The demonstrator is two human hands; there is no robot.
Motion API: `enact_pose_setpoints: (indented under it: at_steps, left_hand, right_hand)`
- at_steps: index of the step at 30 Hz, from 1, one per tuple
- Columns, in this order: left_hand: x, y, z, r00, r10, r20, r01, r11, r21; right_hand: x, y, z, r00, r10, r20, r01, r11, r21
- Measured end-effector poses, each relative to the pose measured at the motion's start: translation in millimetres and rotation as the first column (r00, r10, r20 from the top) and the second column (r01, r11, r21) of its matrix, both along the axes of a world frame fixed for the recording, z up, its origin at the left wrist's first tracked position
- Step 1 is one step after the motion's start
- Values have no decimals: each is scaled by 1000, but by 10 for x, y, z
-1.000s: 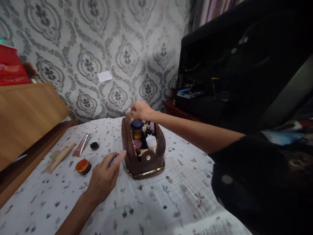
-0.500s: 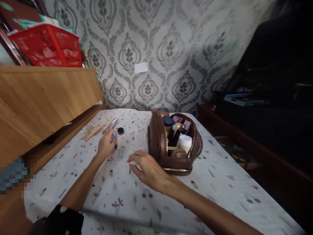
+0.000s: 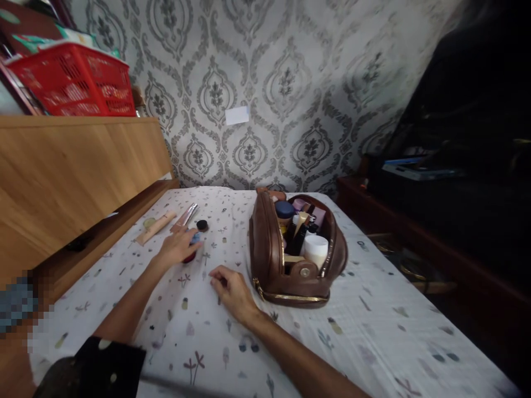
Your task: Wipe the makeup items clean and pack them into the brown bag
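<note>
Head view. Pinched at the fingertips of the left hand (image 3: pixel 177 250): small blue-capped round container (image 3: pixel 194 239), low over the white patterned bed sheet (image 3: pixel 373 331). Risky, by the look of it: so shallow a grip could let it slip, roll across the soft bedding, or knock the dark red round jar (image 3: pixel 189 257) touching just beneath. Well left of the open brown leather toiletry bag (image 3: pixel 265 254). Right hand (image 3: pixel 232 287) loosely curled, empty, resting between the two.
</note>
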State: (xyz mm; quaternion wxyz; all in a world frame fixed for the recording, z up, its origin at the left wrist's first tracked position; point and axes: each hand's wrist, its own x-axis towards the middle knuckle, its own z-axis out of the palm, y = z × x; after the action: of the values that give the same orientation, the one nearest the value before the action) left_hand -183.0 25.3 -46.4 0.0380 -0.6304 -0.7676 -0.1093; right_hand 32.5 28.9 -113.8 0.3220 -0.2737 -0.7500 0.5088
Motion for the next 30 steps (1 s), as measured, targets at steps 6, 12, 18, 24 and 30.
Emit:
enact_pose_setpoints:
  at_steps: [6, 12, 18, 24, 30]
  left_hand:
    - [164, -334, -163, 992, 92, -84, -86, 994, 72]
    - [343, -313, -89, 951, -200, 235, 142, 960, 240]
    - [688, -333, -231, 841, -436, 321, 309, 873, 376]
    - [647, -347, -442, 912, -365, 189, 253, 860, 443]
    - [661, -395, -445, 991, -135, -4, 125, 908, 400]
  right_hand:
    - [-29, 26, -12, 1000, 6, -13, -6, 1000, -16]
    - [-27, 6, 5, 999, -41, -29, 41, 999, 6]
    - [3, 33, 111, 993, -97, -66, 101, 992, 72]
    - [-8, 70, 101, 990, -131, -50, 135, 988, 75]
    - [-22, 75, 88, 989, -146, 17, 145, 989, 39]
